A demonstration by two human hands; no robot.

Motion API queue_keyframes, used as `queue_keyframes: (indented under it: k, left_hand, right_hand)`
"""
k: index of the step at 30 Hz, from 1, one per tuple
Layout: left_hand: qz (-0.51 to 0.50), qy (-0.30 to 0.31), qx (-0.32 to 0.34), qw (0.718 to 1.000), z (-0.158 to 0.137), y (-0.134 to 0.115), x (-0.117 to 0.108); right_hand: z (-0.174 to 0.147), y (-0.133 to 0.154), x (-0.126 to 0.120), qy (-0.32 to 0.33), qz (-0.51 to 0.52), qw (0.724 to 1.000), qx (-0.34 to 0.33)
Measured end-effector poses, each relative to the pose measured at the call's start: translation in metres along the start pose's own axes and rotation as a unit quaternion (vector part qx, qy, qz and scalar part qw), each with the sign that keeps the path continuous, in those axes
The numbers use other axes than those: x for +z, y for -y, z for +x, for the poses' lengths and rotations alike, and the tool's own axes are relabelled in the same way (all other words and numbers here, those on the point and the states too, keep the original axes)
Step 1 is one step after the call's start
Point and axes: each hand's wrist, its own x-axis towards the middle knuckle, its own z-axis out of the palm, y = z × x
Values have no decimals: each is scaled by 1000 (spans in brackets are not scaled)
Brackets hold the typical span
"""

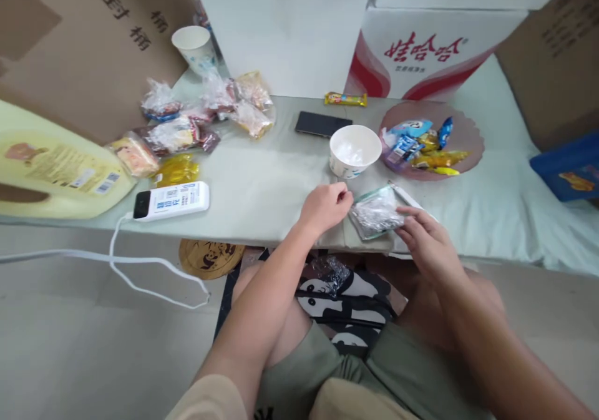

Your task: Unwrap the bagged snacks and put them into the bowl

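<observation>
A crinkled clear plastic packet (375, 214) with a greenish edge lies near the front edge of the cloth-covered table. My left hand (327, 208) is closed, its curled fingers at the packet's left corner; what they pinch, if anything, is hidden. My right hand (433, 242) grips the packet's right side, with the index finger stretched over it. Just beyond the packet stands a white paper cup (354, 151) with what looks like clear plastic inside. A thin white strip (412, 200) lies partly behind the right fingers.
A pinkish scalloped plate (472, 139) holds wrapped snacks. A dark phone (322, 124) and yellow snack bar (345, 99) lie behind the cup. Bagged snacks (171, 133), a white power bank (172, 201) with cable and a yellow jug (60, 164) are left. Boxes (290, 39) line the back.
</observation>
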Motion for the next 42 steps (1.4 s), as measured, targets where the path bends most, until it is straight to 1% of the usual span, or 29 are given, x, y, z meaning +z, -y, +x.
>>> queue_keyframes:
  k: [1, 2, 4, 6, 9, 11, 13, 14, 15, 17, 18, 20, 22, 24, 26, 28, 30, 32, 35, 39, 42]
  left_hand:
    - [-2, -6, 0, 1000, 2, -2, 3]
    - [-3, -8, 6, 1000, 3, -3, 7]
    - [8, 1, 33, 999, 4, -5, 12]
    - [44, 29, 60, 997, 2, -6, 17]
    - [110, 82, 63, 989, -1, -4, 21]
    - [125, 107, 61, 984, -2, -1, 22]
    - [114, 109, 67, 985, -2, 3, 21]
    - [103, 100, 73, 987, -2, 5, 21]
    - [91, 89, 80, 989, -1, 6, 20]
    - [72, 75, 93, 990, -1, 9, 20]
    - [68, 76, 100, 990, -1, 11, 20]
    - [70, 88, 108, 988, -1, 13, 21]
    - [76, 93, 109, 987, -1, 14, 23]
    - [81, 93, 107, 987, -1, 14, 24]
    - [84, 92, 107, 986, 0, 14, 25]
    - [89, 93, 108, 986, 0, 14, 25]
    - [95, 99, 104, 985, 1, 13, 25]
    - [101, 108, 96, 984, 0, 12, 24]
    - [105, 115, 88, 984, 0, 10, 23]
    - [104, 116, 86, 984, 0, 11, 23]
    - [102, 116, 84, 984, 0, 11, 22]
  right_hand:
    - [-1, -1, -4, 13, -65, 997, -26]
    - [-2, 0, -10, 17, -133, 989, -61]
    - [0, 4, -23, 3, -251, 959, -130]
    - [6, 5, -36, -17, -331, 929, -166]
    - [22, -1, -50, -29, -430, 889, -157]
    - [33, -8, -54, -20, -485, 863, -142]
    - [40, -12, -56, -3, -521, 844, -125]
    - [41, -12, -57, 1, -531, 840, -114]
    - [40, -11, -57, -2, -534, 839, -105]
    - [36, -7, -60, -22, -509, 854, -111]
    - [32, -3, -61, -27, -481, 867, -131]
    - [25, 6, -62, -22, -410, 891, -194]
    - [20, 16, -59, 10, -359, 899, -249]
    - [19, 23, -52, 51, -345, 896, -275]
    - [23, 27, -43, 87, -353, 887, -283]
    - [29, 27, -37, 105, -369, 880, -280]
    - [35, 24, -36, 113, -389, 873, -271]
    - [37, 22, -43, 119, -411, 865, -262]
    - [36, 19, -63, 125, -430, 859, -251]
    - [35, 9, -96, 106, -425, 866, -241]
    - [38, -6, -117, 57, -421, 877, -223]
